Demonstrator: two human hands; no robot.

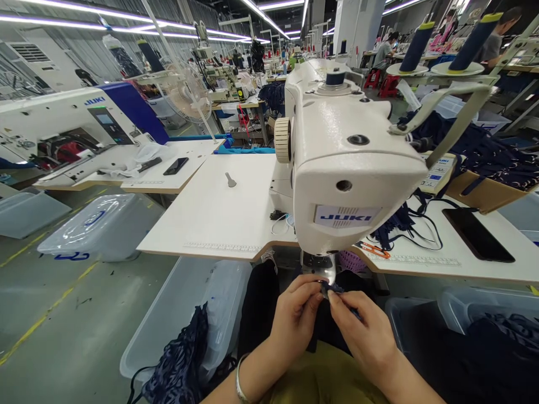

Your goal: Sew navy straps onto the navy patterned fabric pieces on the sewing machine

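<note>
My left hand (295,317) and my right hand (364,331) meet just below the needle end of a white JUKI sewing machine (343,151). Both pinch a small piece of dark navy fabric (332,289) between thumb and fingers, right under the machine's metal foot (320,268). A silver bangle (239,381) sits on my left wrist. More dark cloth lies in my lap beneath the hands.
The white work table (227,213) carries orange snips (374,249), a black phone (478,234) and navy straps. Clear plastic bins (181,314) with patterned navy fabric stand at lower left and right. Another JUKI machine (84,129) stands at left; people work at the back.
</note>
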